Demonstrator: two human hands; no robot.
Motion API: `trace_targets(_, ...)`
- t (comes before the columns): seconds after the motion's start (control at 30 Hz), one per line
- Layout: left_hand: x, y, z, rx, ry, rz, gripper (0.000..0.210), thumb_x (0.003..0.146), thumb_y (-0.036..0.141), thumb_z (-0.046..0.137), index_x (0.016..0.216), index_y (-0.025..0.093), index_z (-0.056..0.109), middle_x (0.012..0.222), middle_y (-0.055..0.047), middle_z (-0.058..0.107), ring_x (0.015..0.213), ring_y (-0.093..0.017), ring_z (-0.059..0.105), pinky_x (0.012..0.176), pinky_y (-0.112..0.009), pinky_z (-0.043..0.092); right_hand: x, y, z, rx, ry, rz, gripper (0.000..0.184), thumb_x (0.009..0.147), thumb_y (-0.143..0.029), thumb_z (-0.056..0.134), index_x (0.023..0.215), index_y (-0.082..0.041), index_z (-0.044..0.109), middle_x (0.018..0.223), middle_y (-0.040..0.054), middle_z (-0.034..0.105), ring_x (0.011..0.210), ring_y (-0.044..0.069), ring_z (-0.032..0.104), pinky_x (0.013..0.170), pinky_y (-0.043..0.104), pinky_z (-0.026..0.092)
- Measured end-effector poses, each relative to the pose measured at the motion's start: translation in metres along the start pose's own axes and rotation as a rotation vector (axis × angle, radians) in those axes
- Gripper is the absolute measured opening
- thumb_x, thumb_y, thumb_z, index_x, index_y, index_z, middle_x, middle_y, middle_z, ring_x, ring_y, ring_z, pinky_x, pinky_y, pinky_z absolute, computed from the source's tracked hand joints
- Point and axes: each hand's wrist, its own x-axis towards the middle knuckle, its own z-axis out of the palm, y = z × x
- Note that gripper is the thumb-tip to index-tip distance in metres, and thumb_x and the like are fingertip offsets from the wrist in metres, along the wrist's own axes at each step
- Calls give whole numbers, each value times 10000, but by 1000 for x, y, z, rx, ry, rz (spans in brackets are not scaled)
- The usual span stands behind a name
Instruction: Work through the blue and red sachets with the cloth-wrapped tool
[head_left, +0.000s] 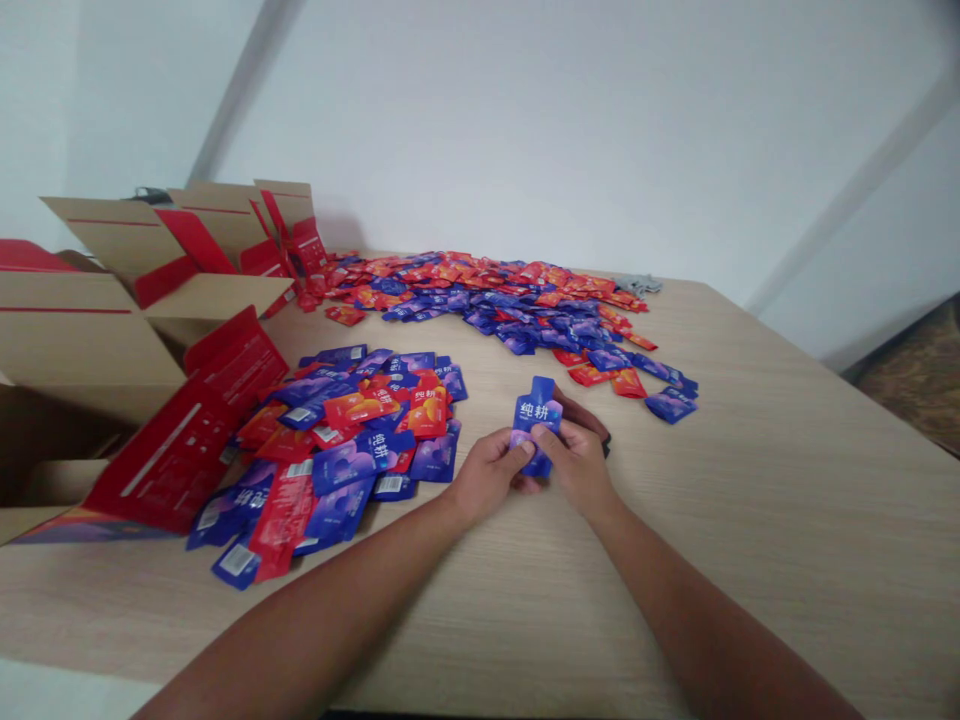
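Between both hands, a blue-purple sachet [535,412] with white lettering stands upright, its narrow top pointing away from me. My left hand [487,470] grips its lower left, thumb on the front. On the lower right, my right hand [577,455] pinches it, thumb also across the front. A dark object [583,412] shows partly behind my right fingers; its kind is hidden. Left of my hands lies a loose pile of blue and red-orange sachets [360,440], some with barcodes upward.
Open cardboard boxes [82,330] with red flaps crowd the left side. A long heap of red and blue sachets [495,295] runs along the table's back, by the wall. A grey cloth-like item [637,284] lies at its right end. The table [787,480] extends rightwards.
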Motion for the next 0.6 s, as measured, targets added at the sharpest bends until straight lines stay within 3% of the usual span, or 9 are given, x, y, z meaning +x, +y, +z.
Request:
trace_targets(0.17,-2,0,-3,53,-82,-41,573,894,718,746,985,153,706,843,-65,739,689,-199,725,659,-310,581,2,0,-3,-23,101,-14,433,957,-606,713,776,-214,729,716,36,694,666,185,612,598,280,494)
trace_targets(0.27,-2,0,-3,92,-28,10,551,941,691,706,926,140,713,800,-54,708,685,-169,670,650,-278,522,2,-2,-3,-51,82,0,445,948,-614,725,790,-199,745,718,36,690,647,177,595,580,278,478)
trace_targets(0.4,1,1,-5,103,101,122,461,898,586,809,902,138,698,784,-7,654,694,-123,566,664,-253,463,-1,-6,0,-81,-12,11,458,946,-617,725,800,-183,750,712,22,674,630,160,563,566,269,455)
trace_targets(0.6,0,2,-7,128,69,89,471,884,593,816,876,146,669,743,12,622,642,-104,508,612,-242,410,-1,-9,2,-53,50,-11,440,943,-615,717,859,-185,755,763,32,709,659,162,576,596,271,481)
